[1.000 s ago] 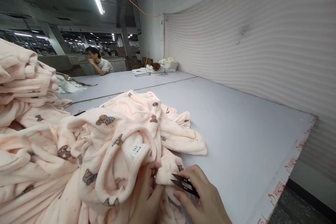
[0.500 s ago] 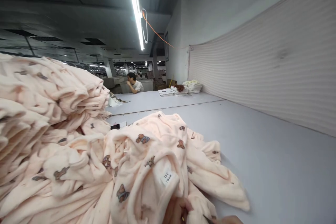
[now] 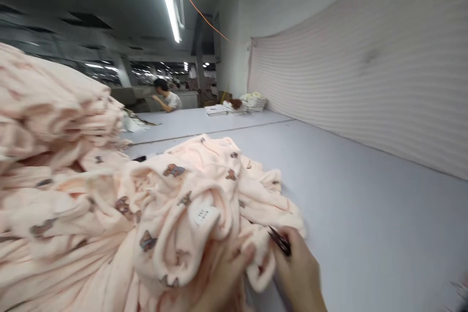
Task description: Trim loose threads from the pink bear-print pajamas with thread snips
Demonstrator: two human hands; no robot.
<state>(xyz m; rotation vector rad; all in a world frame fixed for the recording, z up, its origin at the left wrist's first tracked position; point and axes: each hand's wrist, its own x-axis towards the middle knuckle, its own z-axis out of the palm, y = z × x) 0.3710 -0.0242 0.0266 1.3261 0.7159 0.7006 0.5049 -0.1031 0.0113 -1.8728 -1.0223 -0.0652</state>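
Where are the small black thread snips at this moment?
In the head view, low and right of centre: the thread snips are in the right hand, against the peach fleece garment.

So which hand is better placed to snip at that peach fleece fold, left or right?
Right, probably. The right hand already holds the thread snips, tips at the fleece garment, while the left hand grips the fold.
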